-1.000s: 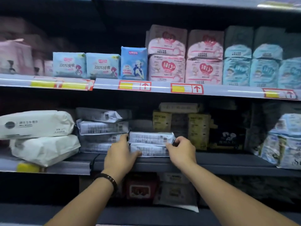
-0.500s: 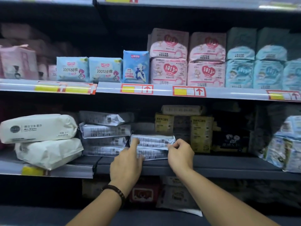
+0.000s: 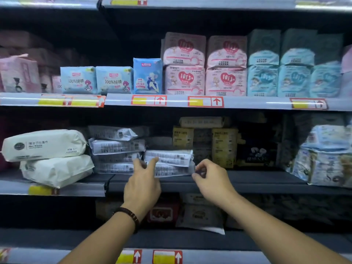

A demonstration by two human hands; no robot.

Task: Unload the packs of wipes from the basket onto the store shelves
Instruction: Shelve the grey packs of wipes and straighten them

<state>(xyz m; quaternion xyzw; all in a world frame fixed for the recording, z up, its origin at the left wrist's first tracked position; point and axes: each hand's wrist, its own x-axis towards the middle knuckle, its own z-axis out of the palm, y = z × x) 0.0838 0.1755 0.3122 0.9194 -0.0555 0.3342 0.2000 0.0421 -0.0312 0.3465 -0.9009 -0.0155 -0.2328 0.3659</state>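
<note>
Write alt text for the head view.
Two bare hands reach to a short stack of grey wipe packs on the middle shelf: left hand open against its front, right hand pinching its right corner.

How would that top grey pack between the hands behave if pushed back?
The top grey pack looks soft and floppy: its wrapper is creased and its edge sags. It would probably slide rather than roll, since it lies flat on another pack. The shiny film may be slippery.
</note>
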